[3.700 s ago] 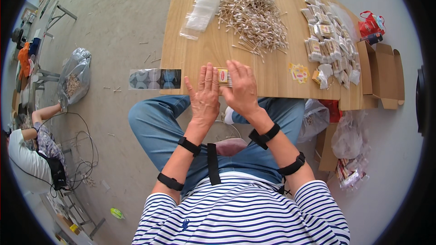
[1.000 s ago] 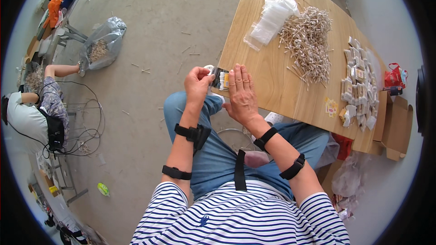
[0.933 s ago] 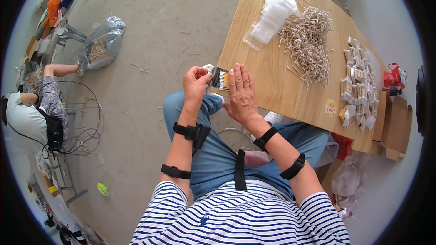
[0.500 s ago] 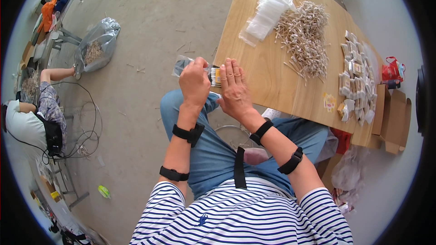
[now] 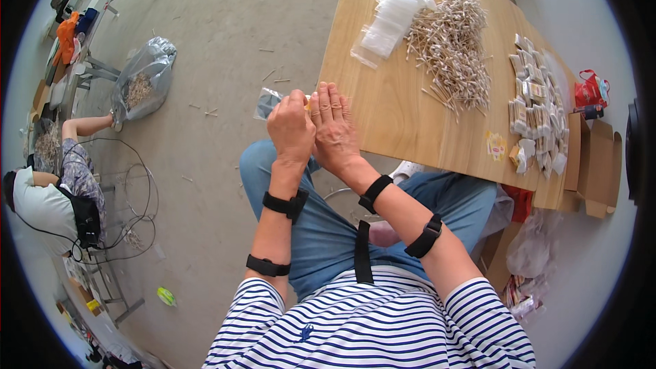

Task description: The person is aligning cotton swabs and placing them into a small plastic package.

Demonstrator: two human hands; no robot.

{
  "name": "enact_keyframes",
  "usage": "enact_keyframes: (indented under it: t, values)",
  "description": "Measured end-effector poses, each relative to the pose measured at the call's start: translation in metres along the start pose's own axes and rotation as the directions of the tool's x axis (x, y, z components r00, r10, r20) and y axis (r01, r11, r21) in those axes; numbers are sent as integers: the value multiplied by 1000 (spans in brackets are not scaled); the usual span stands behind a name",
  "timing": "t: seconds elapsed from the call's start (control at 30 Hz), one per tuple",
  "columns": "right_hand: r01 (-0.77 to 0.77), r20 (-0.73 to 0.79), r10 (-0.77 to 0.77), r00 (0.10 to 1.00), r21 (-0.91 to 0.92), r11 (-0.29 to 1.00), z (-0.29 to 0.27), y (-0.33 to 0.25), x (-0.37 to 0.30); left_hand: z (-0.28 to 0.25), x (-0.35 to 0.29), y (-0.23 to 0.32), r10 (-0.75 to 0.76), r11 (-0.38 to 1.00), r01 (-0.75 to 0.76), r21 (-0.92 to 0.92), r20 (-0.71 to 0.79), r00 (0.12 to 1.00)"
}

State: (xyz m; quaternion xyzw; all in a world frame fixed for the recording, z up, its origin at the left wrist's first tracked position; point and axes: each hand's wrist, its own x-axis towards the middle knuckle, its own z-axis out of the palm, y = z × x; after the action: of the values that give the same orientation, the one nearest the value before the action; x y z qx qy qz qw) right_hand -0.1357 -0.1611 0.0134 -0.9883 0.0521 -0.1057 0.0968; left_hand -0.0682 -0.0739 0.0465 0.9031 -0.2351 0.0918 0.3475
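At the table's near left corner, my left hand (image 5: 291, 130) is closed on a small clear plastic bag (image 5: 266, 103), one end of which sticks out to the left over the floor. My right hand (image 5: 333, 126) lies beside it with fingers stretched and pressed flat, against the bag's other end. Between the hands only a sliver of yellow shows, part of a small pack whose rest is hidden. Farther off on the wooden table (image 5: 383, 113) lie a big heap of loose cotton swabs (image 5: 454, 55) and a fan of flat clear bags (image 5: 389, 24).
Rows of filled swab packs (image 5: 536, 106) line the table's right side, near a yellow printed card (image 5: 495, 145). An open cardboard box (image 5: 593, 167) and a red bag (image 5: 591, 89) are beyond. On the left, another person (image 5: 51, 201) sits by a grey sack of swabs (image 5: 145, 78).
Both hands have come closer together; my right hand has slid left over the yellow pack, whose swab ends showed before and are now covered.
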Motion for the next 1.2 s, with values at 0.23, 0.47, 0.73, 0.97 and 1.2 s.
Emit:
enact_keyframes:
  t: [0.23, 0.47, 0.73, 0.97, 1.2]
  values:
    - [-79, -44, 79, 996, -10, 997, 11, -13, 1, 6, -6, 1, -191, 976, 183, -114, -60, 980]
    - [-99, 157, 87, 984, 67, 993, -17, -17, 3, -11, -52, -17, -603, 451, 494, -743, 155, 783]
    - [-87, 27, 85, 996, 79, 993, -8, -16, 2, 16, -39, -39, -645, -126, 605, -786, 528, 552]
    - [-72, 17, 72, 997, -1, 997, 0, -14, 0, 34, -18, -32, -553, -120, 510, -852, 484, 678]
    - [-106, 31, 104, 994, 67, 992, -4, -18, 2, 44, -19, -42, -554, 5, 471, -882, 389, 736]
